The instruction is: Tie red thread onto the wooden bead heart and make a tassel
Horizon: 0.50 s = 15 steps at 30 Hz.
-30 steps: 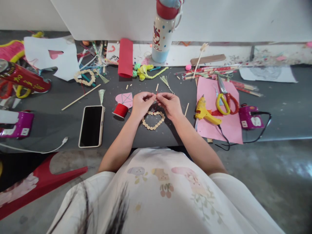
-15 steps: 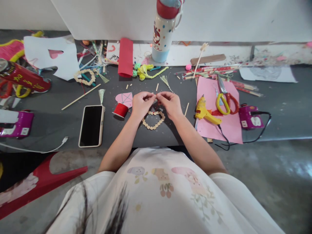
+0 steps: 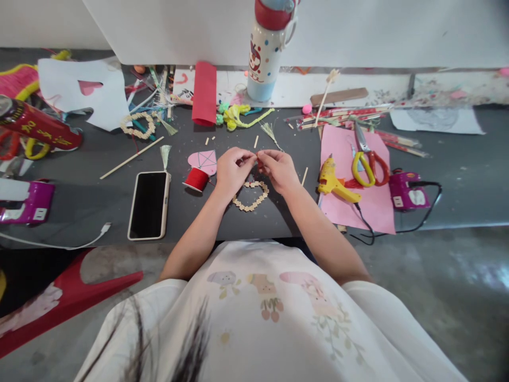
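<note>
My left hand (image 3: 234, 168) and my right hand (image 3: 278, 168) meet above the table, thumbs and index fingers pinched close together. Thin red thread (image 3: 251, 183) shows at the top notch of a heart-shaped ring (image 3: 250, 205) made of small pale wooden pieces. The ring lies flat just below my hands. A bit of red shows between my fingertips, though my fingers hide most of it. Left of my left hand, a spool of red thread (image 3: 196, 180) lies against a pink paper shape (image 3: 202, 159) with drawn lines.
A phone (image 3: 149, 206) lies left, near a thin stick (image 3: 132, 157). On the right, pink paper (image 3: 353, 215) bears a yellow glue gun (image 3: 338, 183) and scissors (image 3: 369, 164). A bottle (image 3: 263, 63) stands behind my hands. Small wood bits and tassels are scattered about.
My fingertips have shifted slightly against each other, and the right fingers have turned a little. The heart-shaped ring and the things around it lie as before.
</note>
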Each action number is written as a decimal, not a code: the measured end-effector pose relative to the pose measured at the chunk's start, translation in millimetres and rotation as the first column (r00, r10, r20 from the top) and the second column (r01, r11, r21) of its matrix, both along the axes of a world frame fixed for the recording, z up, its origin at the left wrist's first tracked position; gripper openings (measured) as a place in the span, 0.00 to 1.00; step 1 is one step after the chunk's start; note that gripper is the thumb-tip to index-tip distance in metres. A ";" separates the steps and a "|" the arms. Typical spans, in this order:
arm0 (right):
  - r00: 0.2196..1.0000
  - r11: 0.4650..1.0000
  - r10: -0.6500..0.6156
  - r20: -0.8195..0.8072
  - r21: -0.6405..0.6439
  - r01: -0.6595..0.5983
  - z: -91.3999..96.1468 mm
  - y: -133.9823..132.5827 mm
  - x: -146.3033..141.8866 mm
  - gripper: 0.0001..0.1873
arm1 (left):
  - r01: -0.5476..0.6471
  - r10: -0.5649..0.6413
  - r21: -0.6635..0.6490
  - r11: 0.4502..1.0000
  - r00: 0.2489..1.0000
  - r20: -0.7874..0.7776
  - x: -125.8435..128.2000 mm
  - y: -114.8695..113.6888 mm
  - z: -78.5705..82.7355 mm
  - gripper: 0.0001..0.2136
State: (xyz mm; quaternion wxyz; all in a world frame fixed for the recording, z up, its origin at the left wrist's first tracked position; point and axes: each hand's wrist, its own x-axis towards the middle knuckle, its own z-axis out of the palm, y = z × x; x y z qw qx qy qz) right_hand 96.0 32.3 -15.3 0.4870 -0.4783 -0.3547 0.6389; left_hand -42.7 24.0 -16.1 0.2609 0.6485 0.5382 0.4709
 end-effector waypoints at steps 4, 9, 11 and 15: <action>0.993 0.994 0.007 0.117 0.108 -0.020 2.4 -0.3 3.9 0.08 | 0.000 0.000 0.001 1.000 0.999 -0.039 0.1 -0.5 0.1 0.02; 0.973 0.976 0.031 0.229 0.201 -0.078 4.0 0.4 8.4 0.10 | -0.019 0.020 0.006 1.000 0.995 -0.094 0.0 -0.5 0.8 0.03; 0.966 0.971 0.027 0.258 0.223 -0.087 5.2 0.6 9.4 0.11 | -0.024 0.026 0.017 1.000 0.992 -0.123 0.1 -1.2 1.5 0.03; 0.950 0.969 0.026 0.311 0.226 -0.100 9.8 0.2 9.3 0.11 | -0.029 0.034 0.030 0.999 0.983 -0.179 0.6 -3.1 3.6 0.02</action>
